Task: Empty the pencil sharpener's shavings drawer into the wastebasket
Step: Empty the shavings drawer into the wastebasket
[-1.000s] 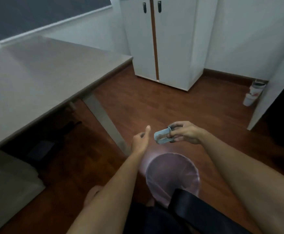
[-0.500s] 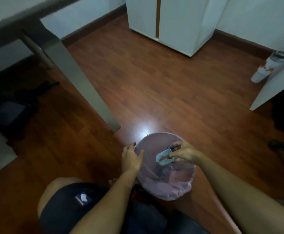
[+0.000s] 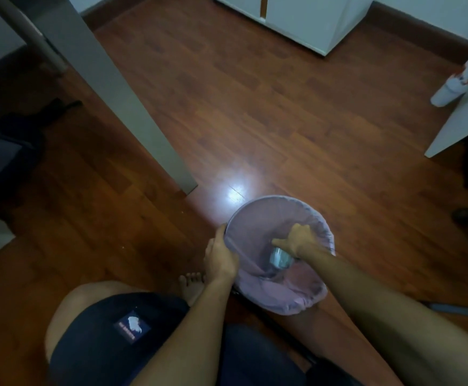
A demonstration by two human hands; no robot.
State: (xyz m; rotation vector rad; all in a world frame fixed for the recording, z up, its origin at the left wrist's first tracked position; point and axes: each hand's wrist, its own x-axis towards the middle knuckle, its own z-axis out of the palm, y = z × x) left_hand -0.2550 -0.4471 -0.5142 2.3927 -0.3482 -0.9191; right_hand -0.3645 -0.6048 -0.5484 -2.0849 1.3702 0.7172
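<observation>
The right hand [image 3: 299, 239] reaches down inside the wastebasket [image 3: 257, 207], its grip closed around the small pale drawer [image 3: 280, 259], which sits low within the pink liner [image 3: 296, 302], below the rim. The left hand [image 3: 220, 259] clasps the basket's near-left rim, fingers curled over the edge. The basket stands on the wooden floor [image 3: 282, 107], just beside the person's bare foot [image 3: 189, 285] and near a grey desk leg [image 3: 132, 107].
</observation>
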